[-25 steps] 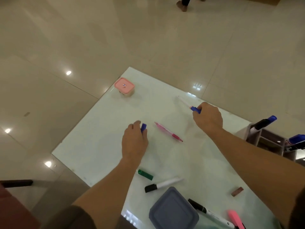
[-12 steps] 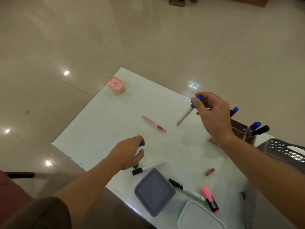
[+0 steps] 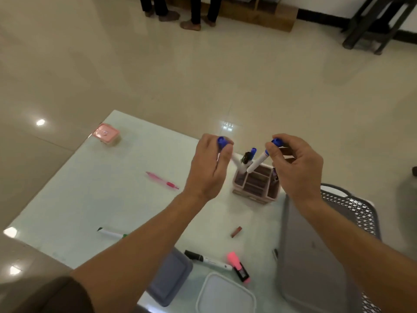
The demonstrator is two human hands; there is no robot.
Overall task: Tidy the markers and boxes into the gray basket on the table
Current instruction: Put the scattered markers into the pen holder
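Your left hand (image 3: 209, 168) pinches a blue marker (image 3: 222, 142) by its cap, fingers curled round it. The white barrel slants down to the right. Your right hand (image 3: 295, 168) pinches a second blue marker (image 3: 259, 160) the same way, thumb and forefinger on the cap, and its barrel slants down to the left. The two barrels form a V between your hands, their lower ends at the far left corner of the holder (image 3: 257, 188). Whether either tip is inside a compartment cannot be told.

The holder stands on the table (image 3: 90, 199), below and between your hands, with a third blue marker (image 3: 253, 152) in it. The basket (image 3: 352, 213) sits under your right forearm, just beside the holder.

A pink pen (image 3: 162, 180) lies left of your left hand. A pink box (image 3: 106, 133) is farther left, near the table's far corner. A green marker (image 3: 110, 232) and a purple box (image 3: 173, 274) lie partly under your left forearm. Between your forearms are a small brown piece (image 3: 236, 232), a black marker (image 3: 207, 260), a pink highlighter (image 3: 239, 266) and, nearest you, a white box (image 3: 225, 294).
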